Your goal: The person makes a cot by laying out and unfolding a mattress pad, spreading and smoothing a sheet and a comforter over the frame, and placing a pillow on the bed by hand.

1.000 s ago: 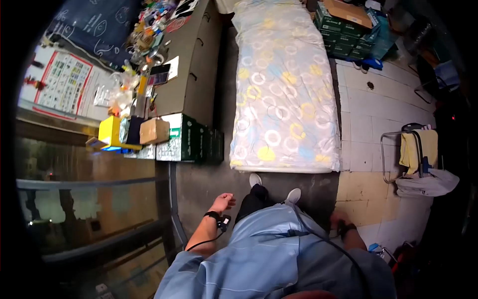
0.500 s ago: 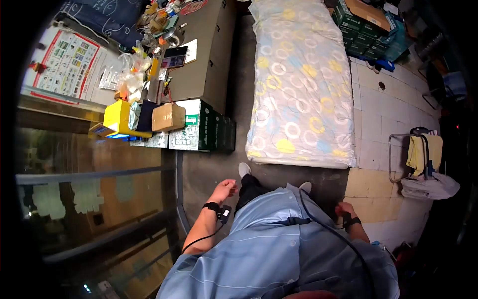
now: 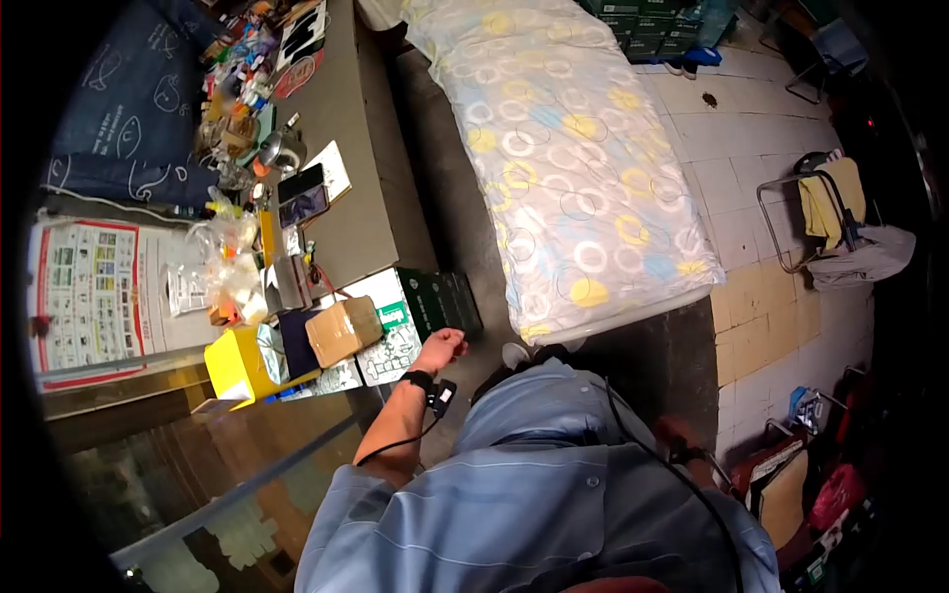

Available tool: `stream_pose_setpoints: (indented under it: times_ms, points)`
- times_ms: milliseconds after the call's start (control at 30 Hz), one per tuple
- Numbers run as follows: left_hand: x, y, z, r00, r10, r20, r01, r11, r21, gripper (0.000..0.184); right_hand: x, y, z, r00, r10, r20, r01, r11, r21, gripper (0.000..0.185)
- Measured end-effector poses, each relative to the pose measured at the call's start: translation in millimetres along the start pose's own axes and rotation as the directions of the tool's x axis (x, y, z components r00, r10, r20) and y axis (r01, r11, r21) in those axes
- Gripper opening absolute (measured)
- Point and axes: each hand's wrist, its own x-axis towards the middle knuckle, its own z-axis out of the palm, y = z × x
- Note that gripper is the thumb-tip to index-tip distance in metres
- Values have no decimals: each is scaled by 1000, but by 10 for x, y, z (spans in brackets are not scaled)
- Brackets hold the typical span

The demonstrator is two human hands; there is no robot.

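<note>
My left hand (image 3: 442,349) hangs in front of my body with its fingers curled in, and nothing shows in it. It appears in front of the dark green carton (image 3: 442,302) at the end of the cabinet; whether they touch, I cannot tell. My right hand (image 3: 676,436) is low by my right side, dark and smeared, its fingers unclear. A bed mattress with a ring-patterned sheet (image 3: 583,168) lies ahead of both hands. On the white-and-green carton (image 3: 390,326) rests a taped brown cardboard box (image 3: 343,331).
A long grey cabinet (image 3: 356,128) on the left carries a phone (image 3: 302,196), a metal kettle (image 3: 282,150) and clutter. A yellow box (image 3: 237,366) stands beside the brown box. To the right, a metal-framed chair (image 3: 781,222) holds cloths. Green cartons (image 3: 647,30) are stacked beyond the bed.
My view has turned and moved forward, so the bed's end and the cartons are nearer. My left hand now appears beside the green carton, its fingers more curled. The right hand has become blurred.
</note>
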Motion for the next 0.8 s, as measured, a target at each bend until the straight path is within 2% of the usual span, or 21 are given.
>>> stream_pose_setpoints:
  times_ms: [33,67,100,133,167,200,233,267,300,367,433,500,533,600,633,667,700,767,800]
  points:
    - [-39,169,30,1000,4,-7,-4,1000,-20,20,-159,-179,88,1000,-7,-6,7,996,-85,34]
    - [-112,410,67,1000,15,-20,-15,999,-32,22,-116,-218,127,996,-84,35,91,932,-352,32]
    - [-125,541,82,1000,24,-16,-24,1000,2,22,-44,-284,150,976,-181,123,215,690,-691,29]
    - [-131,650,121,1000,30,-2,-29,999,32,23,21,-359,182,951,-247,187,269,357,-894,27]
    - [-181,814,181,999,27,31,-29,997,65,24,81,-472,208,940,-268,210,265,186,-946,25]
    - [-124,866,198,999,21,44,-25,995,92,24,263,-465,166,942,-301,150,311,606,-732,25]
    - [-69,894,190,998,10,57,-17,992,122,24,601,-401,102,950,-300,84,310,886,-346,25]
    - [-32,935,188,997,-2,71,-9,988,152,24,702,-357,122,958,-283,48,285,958,-32,24]
    - [-5,1008,197,996,-37,77,24,988,154,22,796,-320,144,964,-266,12,252,924,289,24]
    - [122,1180,198,992,-28,121,-2,972,236,21,857,-349,277,963,-270,-17,227,771,595,24]
    - [325,1333,125,985,-54,163,0,950,313,21,903,-288,316,986,-165,-3,144,853,501,23]
    - [672,1481,-5,977,-64,203,-8,942,335,22,857,-182,407,980,-188,-69,196,972,130,23]
    - [809,1608,-43,976,-86,202,4,928,372,23,759,-106,465,955,-275,-109,248,945,-211,23]
    - [1134,1919,-138,972,-123,203,20,895,446,25,591,49,669,938,-336,-80,306,916,-261,21]
    - [1330,2041,-223,965,-135,226,17,889,458,28,508,164,876,944,-327,-35,328,944,35,19]
    - [1537,2166,-311,960,-174,220,58,890,452,29,436,272,1111,941,-338,7,317,890,328,18]
    - [1772,2275,-389,953,-211,216,97,891,444,31,380,350,1323,930,-366,37,275,760,589,18]
    - [2276,2364,-573,940,-276,201,160,876,454,36,217,367,1588,890,-451,61,110,344,933,20]
    - [2411,2489,-591,944,-269,190,158,876,455,33,174,284,1614,862,-504,54,-4,100,995,22]
